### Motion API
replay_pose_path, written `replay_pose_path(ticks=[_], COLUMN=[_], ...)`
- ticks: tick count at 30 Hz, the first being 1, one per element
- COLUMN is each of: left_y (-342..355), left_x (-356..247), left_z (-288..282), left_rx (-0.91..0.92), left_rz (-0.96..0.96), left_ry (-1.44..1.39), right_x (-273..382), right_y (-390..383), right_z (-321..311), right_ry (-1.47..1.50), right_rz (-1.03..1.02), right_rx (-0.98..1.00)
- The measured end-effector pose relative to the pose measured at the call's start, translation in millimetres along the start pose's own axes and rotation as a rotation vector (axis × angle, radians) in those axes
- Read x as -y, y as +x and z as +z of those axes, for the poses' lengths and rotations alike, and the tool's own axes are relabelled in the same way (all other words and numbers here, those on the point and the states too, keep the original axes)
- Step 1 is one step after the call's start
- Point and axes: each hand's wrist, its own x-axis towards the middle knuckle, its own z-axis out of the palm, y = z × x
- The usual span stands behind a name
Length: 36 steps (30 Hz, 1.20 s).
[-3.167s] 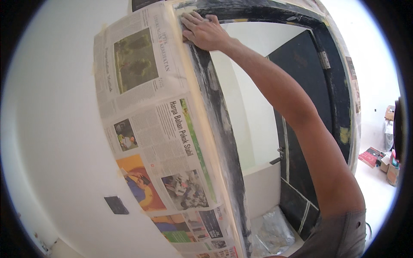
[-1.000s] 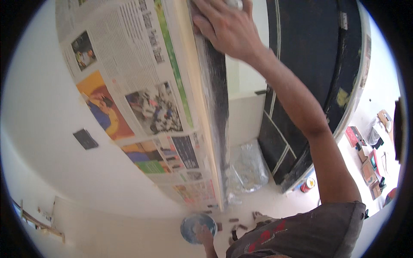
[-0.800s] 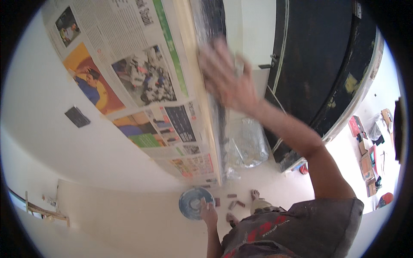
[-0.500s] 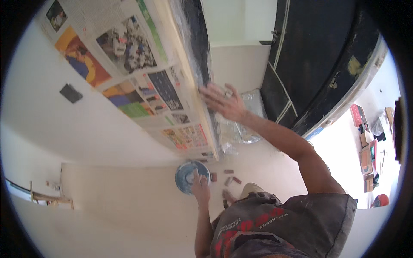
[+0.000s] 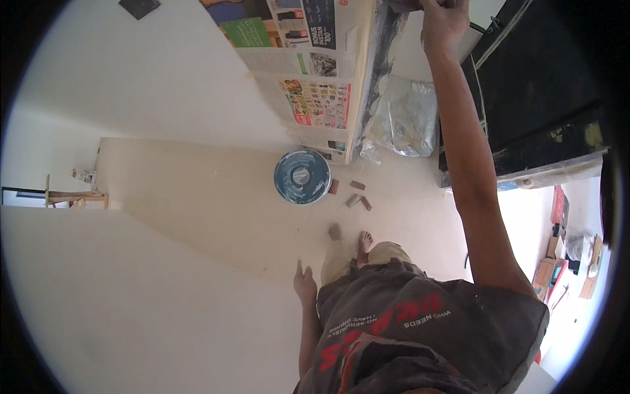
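My right hand (image 5: 447,23) is raised at the upper edge of the view, by the top of a dark, plastic-edged frame (image 5: 380,62). Its fingers look bent, and the picture's edge cuts part of them off; a small dark shape lies beside them. Newspaper sheets (image 5: 318,102) cover the wall face along this frame. My left hand (image 5: 304,287) hangs low beside my body, with a finger stretched out and nothing visible in it. A blue bucket (image 5: 283,177) with whitish smears and a pale round middle stands on the floor beyond that hand.
Several small reddish and grey blocks (image 5: 357,186) lie beside the bucket. Clear plastic sheeting (image 5: 410,118) is bunched behind them. A black door (image 5: 545,85) stands at the right, with boxes (image 5: 545,276) farther off. My bare foot (image 5: 365,241) is on the pale floor (image 5: 197,190).
My right hand has left the middle of the frame's edge and gone up it. My left hand no longer overlaps the bucket. The view has shifted, showing more floor and my feet.
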Motion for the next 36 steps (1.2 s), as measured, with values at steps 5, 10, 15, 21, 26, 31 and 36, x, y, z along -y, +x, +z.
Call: replay_pose_path(ticks=[5,10,15,21,26,31,36], left_y=[55.1,89.5,114.8,94.5,21.7,-6.8,4.9], left_x=[94.4,-16.3,-95.6,-197.9,-392.3,-545.2,-578.6], left_z=[-13.2,-64.1,-138.2,-120.1,-44.9,10.6,41.1], left_rx=[-0.026,-0.008,-0.005,-0.255,-0.279,-0.753,-0.908], left_rz=[0.048,0.467,0.609,1.110,1.700,1.983,1.979], left_ry=[-0.385,0.045,0.062,0.229,0.432,0.634,0.671], right_x=[18.1,13.5,29.9,24.2,-28.9,-54.3,-73.6], right_y=[-29.0,-86.6,-112.3,-107.0,-163.3,-254.9,-303.1], right_z=[-32.6,-35.0,-16.3,-19.3,-44.2,-91.7,-158.7], right_ry=[-0.082,-0.199,-0.135,-0.184,-0.102,-0.194,-0.170], right_rz=[0.203,0.182,0.174,0.368,0.473,0.774,0.976], right_rx=[0.107,-0.038,-0.038,0.011,-0.128,-0.065,-0.143])
